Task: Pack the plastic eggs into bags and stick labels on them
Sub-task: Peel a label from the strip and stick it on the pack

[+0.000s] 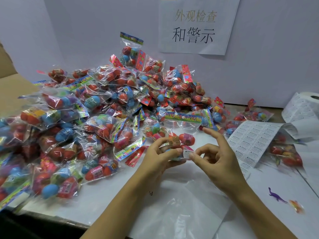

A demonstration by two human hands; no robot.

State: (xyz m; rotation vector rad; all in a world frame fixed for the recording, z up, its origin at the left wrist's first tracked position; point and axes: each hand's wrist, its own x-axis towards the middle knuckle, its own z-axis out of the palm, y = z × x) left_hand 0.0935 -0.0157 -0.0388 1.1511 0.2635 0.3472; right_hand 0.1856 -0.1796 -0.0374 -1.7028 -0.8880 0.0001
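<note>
White board walls back the table (107,195), with a printed paper sign (195,28) taped up above the big heap of packed bags (96,107), which I use as my landmark. Just right of the heap's near edge, my left hand (160,156) curls its fingers around one bag of plastic eggs (181,140), holding it up off the table so its face turns toward me and stays taut for sticking. My right hand (215,157) pinches a small warning label (188,152) between thumb and forefinger against that bag, the other fingers spread clear so they don't catch the adhesive. I judge the label is being set down and needs pressing flat next.

Right of the heap, the label sheet (250,144) lies draped over another bag, within easy reach, and the label roll (305,107) sits beyond it against the wall. Open room lies toward me from the heap, where a clear film sheet (172,213) lies; a purple toy dinosaur (276,195) sits far right, near an orange toy (296,206).
</note>
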